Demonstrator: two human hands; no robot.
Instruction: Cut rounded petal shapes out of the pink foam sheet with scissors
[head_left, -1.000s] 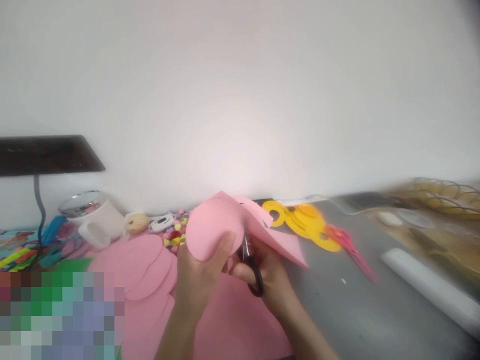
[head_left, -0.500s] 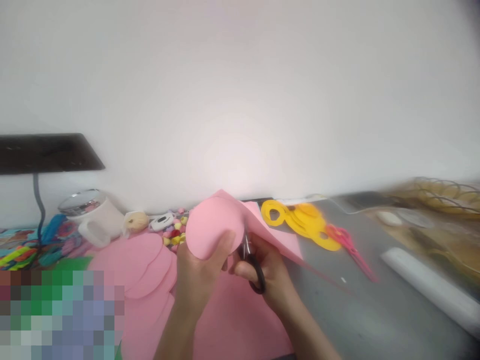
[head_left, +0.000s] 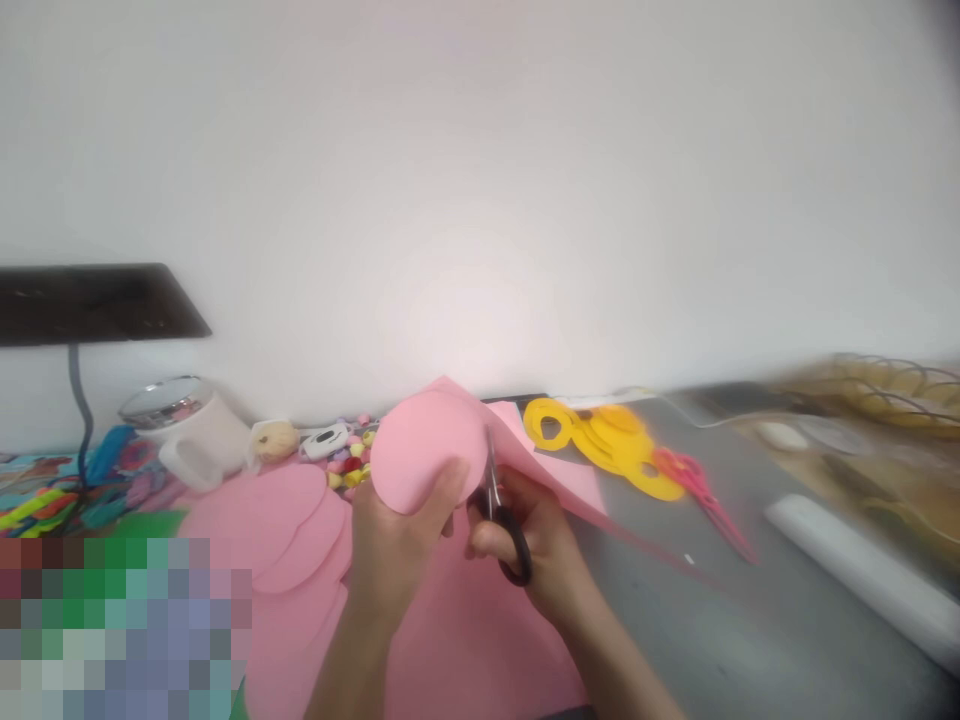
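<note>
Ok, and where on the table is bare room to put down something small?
The grey table looks bare between the right forearm, the pink scissors and the white roll, except a small white scrap. Left is crowded: pink circles, beads, white mug.

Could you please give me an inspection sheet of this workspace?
Surface: grey tabletop, small white scrap lying right of the hands.
Job's things: pink round piece, larger pink sheet, black-handled scissors; overlapping pink rounds at left.
Clutter: beads, white mug-like container, yellow cut-outs, pink scissors, long white object.
Hands: left hand holds the pink round piece; right hand holds the black-handled scissors.
Cables: grey cable hangs below the dark panel; thin pale cord at back right.
Surroundings: pale wall behind; lower left pixelated, unreadable; other people, nothing seen.
</note>
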